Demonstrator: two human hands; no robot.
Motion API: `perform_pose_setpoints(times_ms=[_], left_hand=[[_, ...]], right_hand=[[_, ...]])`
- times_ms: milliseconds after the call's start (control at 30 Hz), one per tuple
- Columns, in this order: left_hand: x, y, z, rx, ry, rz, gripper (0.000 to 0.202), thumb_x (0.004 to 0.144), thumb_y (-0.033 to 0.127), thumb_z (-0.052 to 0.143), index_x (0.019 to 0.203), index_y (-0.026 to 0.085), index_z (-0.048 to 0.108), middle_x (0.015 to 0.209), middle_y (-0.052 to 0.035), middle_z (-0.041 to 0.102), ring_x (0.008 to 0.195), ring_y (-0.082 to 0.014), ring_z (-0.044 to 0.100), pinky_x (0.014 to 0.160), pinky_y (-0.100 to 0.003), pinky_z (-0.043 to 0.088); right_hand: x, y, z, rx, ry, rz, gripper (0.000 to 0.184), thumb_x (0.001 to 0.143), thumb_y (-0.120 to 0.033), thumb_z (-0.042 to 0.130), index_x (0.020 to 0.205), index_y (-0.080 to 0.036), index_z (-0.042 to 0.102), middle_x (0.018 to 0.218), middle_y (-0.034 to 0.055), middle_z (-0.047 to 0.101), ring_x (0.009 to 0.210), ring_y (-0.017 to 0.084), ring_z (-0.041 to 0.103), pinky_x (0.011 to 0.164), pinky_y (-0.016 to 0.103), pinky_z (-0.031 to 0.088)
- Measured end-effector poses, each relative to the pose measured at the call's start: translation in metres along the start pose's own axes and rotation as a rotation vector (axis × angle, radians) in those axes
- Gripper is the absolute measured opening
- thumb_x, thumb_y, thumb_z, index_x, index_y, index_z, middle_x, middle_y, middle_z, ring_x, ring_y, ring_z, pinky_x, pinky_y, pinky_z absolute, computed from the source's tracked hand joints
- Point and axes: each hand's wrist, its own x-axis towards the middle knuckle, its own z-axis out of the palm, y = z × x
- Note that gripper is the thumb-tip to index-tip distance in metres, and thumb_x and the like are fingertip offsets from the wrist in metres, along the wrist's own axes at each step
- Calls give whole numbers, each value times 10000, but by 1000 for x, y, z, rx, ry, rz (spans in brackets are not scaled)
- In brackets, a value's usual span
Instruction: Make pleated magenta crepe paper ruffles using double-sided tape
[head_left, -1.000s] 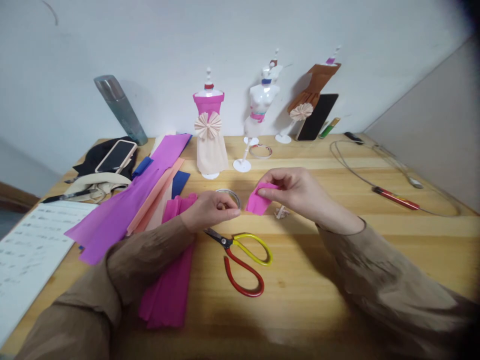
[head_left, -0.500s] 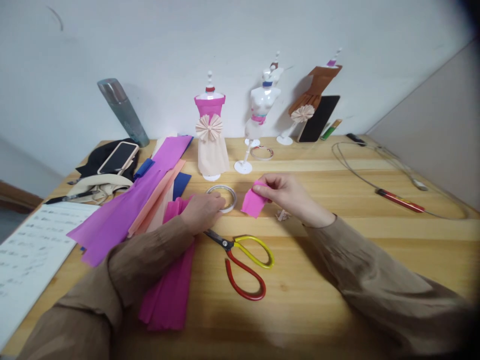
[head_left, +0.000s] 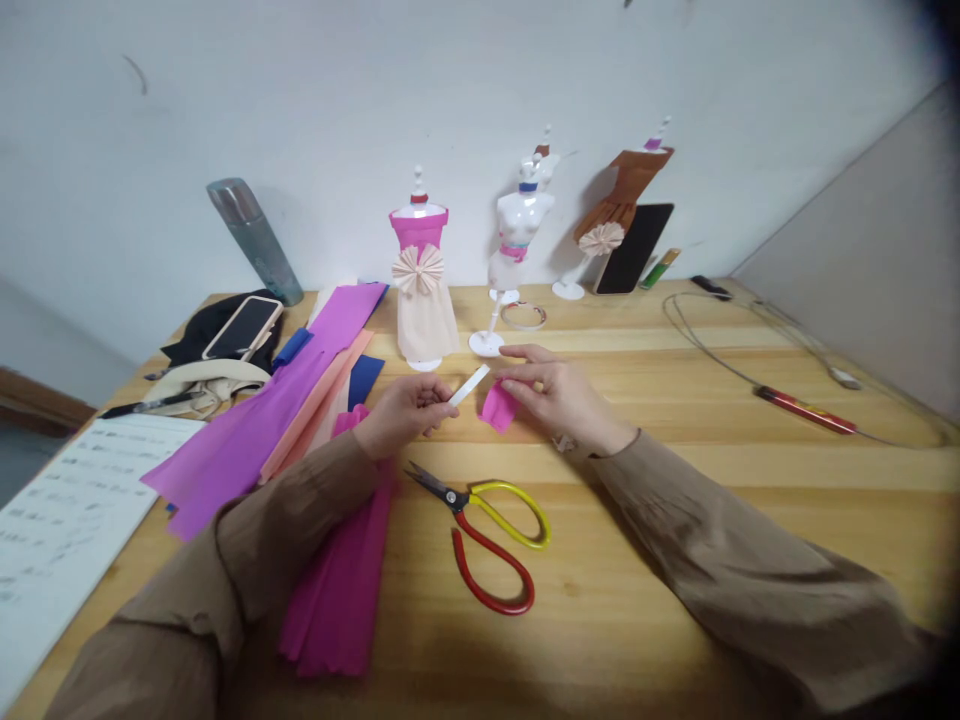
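Observation:
My left hand (head_left: 401,412) is closed around a white roll of tape (head_left: 469,384), held on edge just above the wooden table (head_left: 675,520). Close to its right, my right hand (head_left: 555,395) pinches a small folded piece of pink crepe paper (head_left: 498,406). The two hands almost touch. Red and yellow scissors (head_left: 487,535) lie on the table just below them. A strip of magenta crepe paper (head_left: 341,590) runs under my left forearm.
Purple, peach and blue paper sheets (head_left: 285,400) lie to the left. Three small dress mannequins (head_left: 421,275) stand at the back, by a second tape roll (head_left: 523,316). A phone (head_left: 241,327), a bottle (head_left: 255,240), a printed sheet (head_left: 60,510) and a cable (head_left: 795,380) surround them.
My left hand has lifted the tape roll off the table and turned it on edge. My right hand moved slightly left and down with the pink paper. The view tilted up a little.

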Motion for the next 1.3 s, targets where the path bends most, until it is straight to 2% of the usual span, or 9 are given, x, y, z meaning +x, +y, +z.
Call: perform_pose_setpoints(times_ms=[100,233,433,567,733,833,1000,1167,1300], left_hand=[[-1,4,-1,-132,-1,-53,231,652,293,714,729,122,579,661,-11,650,471,-52,483,440,-175,390],[-3,8,-3,-238,-10,-78,258,656,313,743,718,107,600,611,-4,644,423,-30,451,394,-148,334],[-3,5,-5,-434,-9,-83,348,612,370,804,711,93,618,666,-25,652,436,-22,455,358,-131,286],[-2,6,-8,-518,36,-106,355,594,355,824,681,89,605,648,-14,630,429,-10,423,343,-122,243],[-2,8,-9,-533,56,-104,323,632,340,801,685,80,617,553,13,563,407,-6,392,332,-112,217],[-3,10,-7,-552,51,-107,324,627,332,804,685,75,614,605,-4,598,407,0,401,323,-110,221],[-10,16,2,-545,-78,-167,355,604,343,827,691,81,604,609,-10,624,384,-3,406,311,-114,242],[-19,23,10,-476,-215,-184,334,679,381,776,717,87,623,651,-37,657,375,-19,435,306,-134,253],[-21,25,10,-422,-269,-156,423,747,486,687,765,63,676,677,-64,672,355,-23,430,292,-154,217]], right_hand=[[1,-4,-5,67,124,-41,205,849,-259,552,830,-168,735,1060,137,688,990,247,645,848,399,500],[2,-14,-13,158,223,46,187,856,-266,546,815,-166,698,887,96,714,822,211,648,722,353,504],[1,-11,-8,410,133,282,234,839,-347,547,767,-153,656,635,23,647,580,144,593,577,279,491],[-1,-1,9,411,68,313,278,846,-371,518,750,-146,649,599,24,646,519,138,581,502,262,479],[-5,3,21,309,25,246,257,761,-230,631,999,-160,702,949,95,731,826,232,678,774,408,551],[-7,-4,17,202,69,132,385,747,-165,638,1131,-167,668,1218,138,645,1146,290,583,1020,506,432],[-11,-29,10,107,48,-192,569,816,-83,534,1367,-213,474,1389,141,514,1267,251,506,999,473,475],[-14,-48,10,90,24,-290,371,874,-81,475,1208,-206,581,1077,108,669,1009,206,636,839,382,537],[-14,-47,9,145,130,-108,137,863,-146,539,941,-186,644,776,40,657,699,157,604,637,304,493]])
